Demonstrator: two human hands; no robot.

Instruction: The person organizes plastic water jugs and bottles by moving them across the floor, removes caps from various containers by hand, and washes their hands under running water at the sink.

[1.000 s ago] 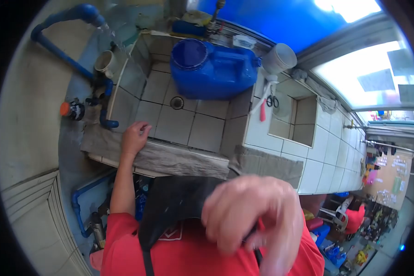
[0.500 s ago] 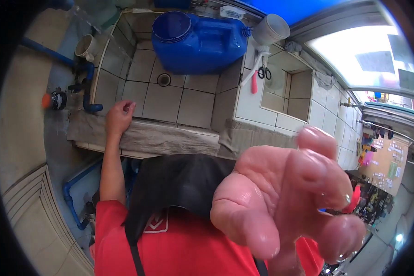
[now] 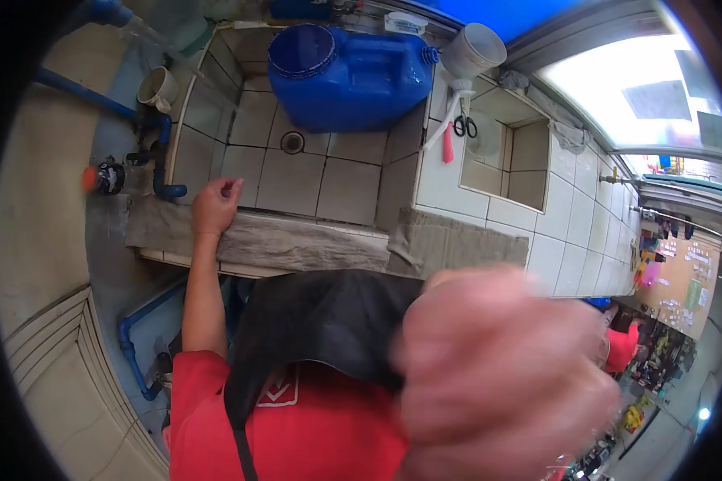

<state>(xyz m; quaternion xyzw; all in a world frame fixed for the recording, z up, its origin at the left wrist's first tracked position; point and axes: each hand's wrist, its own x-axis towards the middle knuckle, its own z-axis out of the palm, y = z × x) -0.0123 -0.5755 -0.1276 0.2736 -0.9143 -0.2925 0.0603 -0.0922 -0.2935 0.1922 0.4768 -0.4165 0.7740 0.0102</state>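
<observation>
My left hand (image 3: 217, 204) rests at the cloth-covered front rim of the tiled basin, its fingers curled in with nothing seen in them. Large and close to the camera, my right hand (image 3: 505, 377) is smeared by motion in front of my chest and touches nothing that shows. Inside the basin, a blue jug (image 3: 353, 80) with a wide round opening lies behind the drain (image 3: 293, 143). Water (image 3: 164, 52) runs from the blue pipe (image 3: 108, 11) at the upper left. A grey cloth (image 3: 297, 239) covers the front rim.
Black-handled scissors (image 3: 464, 127) and a pink-handled brush (image 3: 448, 144) lie beside the small square basin (image 3: 529, 160). A white bucket (image 3: 473, 50) stands behind them. A white cup (image 3: 158, 86) is left of the large basin. Another person (image 3: 620, 346) in red is at the far right.
My right hand has gone from spread fingers half a second ago to a blurred, bunched shape. The view has shifted since the earliest frame. My left hand stays at the rim.
</observation>
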